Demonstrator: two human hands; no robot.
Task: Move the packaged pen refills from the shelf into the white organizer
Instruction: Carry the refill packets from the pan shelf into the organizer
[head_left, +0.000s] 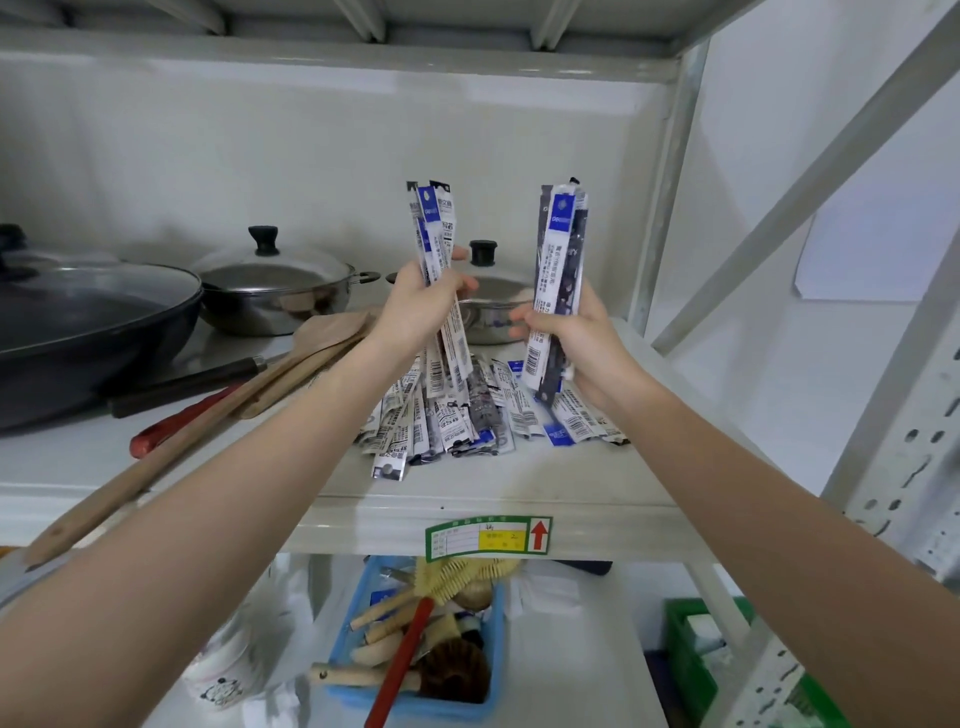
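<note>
A heap of packaged pen refills (467, 421), slim blue, white and black packets, lies on the grey metal shelf (467, 493). My left hand (415, 306) grips a bunch of refill packets (434, 228) upright above the heap. My right hand (576, 343) grips a second upright bunch (561, 249) just to the right. Both bunches are lifted off the shelf. No white organizer is in view.
Lidded steel pots (275, 291) (488, 306) and a dark pan (88, 332) stand at the back left. Wooden spatulas (208, 415) and a red-handled tool (171, 426) lie left of the heap. On the lower shelf are a blue basket (343, 629) of brushes and a green crate (680, 639).
</note>
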